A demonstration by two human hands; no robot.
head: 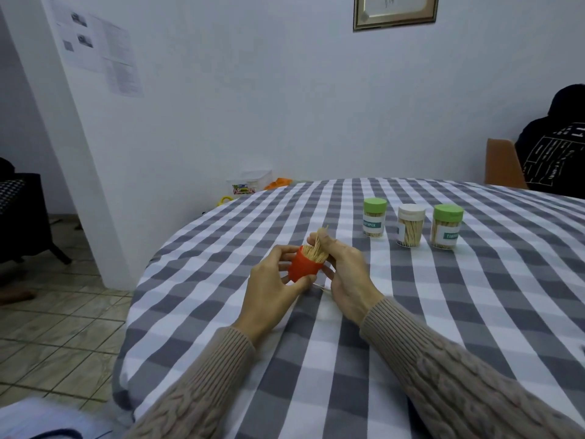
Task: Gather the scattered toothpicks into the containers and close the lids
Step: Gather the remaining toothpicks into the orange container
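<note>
Orange container (304, 267), lid off & packed w/ toothpicks (315, 252), sits tilted in left hand (274, 286), fingers curled round it just above the checked tablecloth (443, 305). Right hand (343, 274) pinches a small bunch of picks (322, 235) at its mouth. Three lidded containers — green-lid jar (374, 217), white-lid jar (411, 225), second green-lid jar (447, 226) — stand well apart, far right.
</note>
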